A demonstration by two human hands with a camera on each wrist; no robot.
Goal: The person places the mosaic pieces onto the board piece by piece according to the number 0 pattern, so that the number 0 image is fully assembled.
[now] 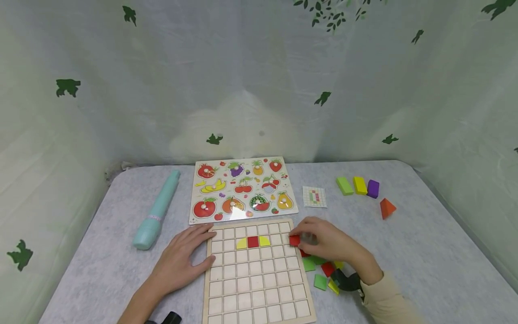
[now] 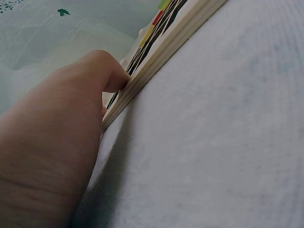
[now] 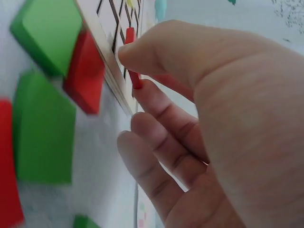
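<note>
A wooden grid board [image 1: 259, 272] lies at the front middle in the head view. In its second row a red square tile [image 1: 252, 242] sits between two yellow rounded tiles [image 1: 241, 243]. My left hand [image 1: 180, 261] rests at the board's left edge, fingers spread, thumb [image 2: 111, 76] touching the edge in the left wrist view. Thumb and fingers of my right hand [image 1: 325, 237] pinch a red tile [image 3: 136, 81] by the board's right edge; the right wrist view shows it on edge. Beside the board lie loose green tiles [image 1: 320, 282] and red tiles [image 1: 328, 269], partly beneath my right hand.
Behind the board lies a fruit puzzle [image 1: 243, 189], with a small pattern card [image 1: 314, 197] to its right. Farther right are green [image 1: 345, 186], yellow [image 1: 359, 185] and purple blocks [image 1: 373, 189] and an orange-red triangular block [image 1: 387, 208]. A folded teal umbrella [image 1: 155, 213] lies left.
</note>
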